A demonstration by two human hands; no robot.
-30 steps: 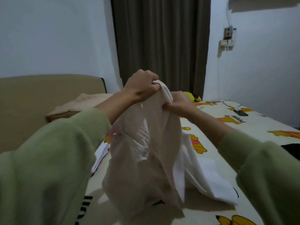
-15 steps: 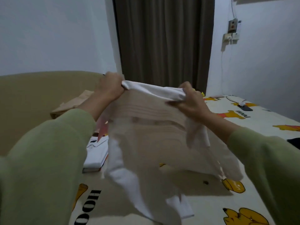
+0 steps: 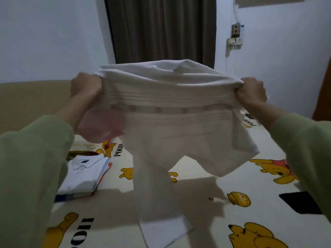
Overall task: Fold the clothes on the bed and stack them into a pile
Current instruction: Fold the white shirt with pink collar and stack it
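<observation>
**White garment held stretched above the bed**

A white garment [image 3: 172,122] is hanging spread in the air over the bed [image 3: 197,208], its lower end trailing onto the sheet. The left hand [image 3: 86,86] is clamping its grip on the upper left edge; the right hand [image 3: 252,92] is clamping its grip on the upper right edge. A folded pile [image 3: 84,178] is lying on the bed at left, just beside the left sleeve [image 3: 30,176]. A black item [image 3: 300,203] is lying at right. The garment is blocking the bed's far part; a dark curtain [image 3: 161,29] is hanging behind.

Left hand [image 3: 86,85], right hand [image 3: 251,92] raised, fisted, apart.
</observation>
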